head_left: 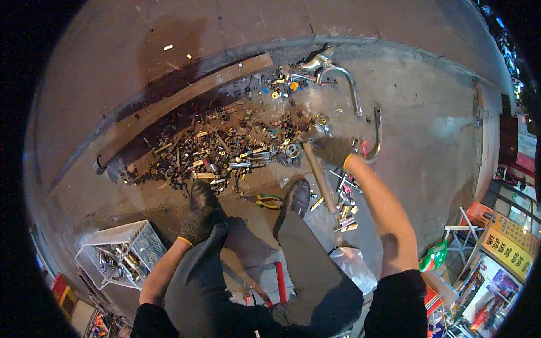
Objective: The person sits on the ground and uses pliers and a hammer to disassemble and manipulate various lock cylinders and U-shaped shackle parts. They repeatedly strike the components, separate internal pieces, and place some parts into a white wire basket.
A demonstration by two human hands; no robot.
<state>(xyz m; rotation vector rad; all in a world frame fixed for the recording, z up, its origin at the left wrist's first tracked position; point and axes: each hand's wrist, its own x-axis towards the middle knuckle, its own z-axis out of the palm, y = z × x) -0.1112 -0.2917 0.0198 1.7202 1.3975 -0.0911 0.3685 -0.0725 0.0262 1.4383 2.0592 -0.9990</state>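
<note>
- Wooden handle [319,179], just right of the frame's centre: we judge it stiff, fairly light and sturdy, best held mid-shaft.
- Our gloved right hand [333,151] is beside its upper end; we cannot tell how far the fingers close, or on what.
- Our left hand [198,226], lower left, rests at the trouser leg [191,270], finger curl unclear.
- Dark scrap [225,143] obscures any tool head.

The right forearm [383,208] stretches forward, the gloved right hand [333,151] indistinct; the gloved left hand [195,230] rests against the left leg [200,276].
</note>
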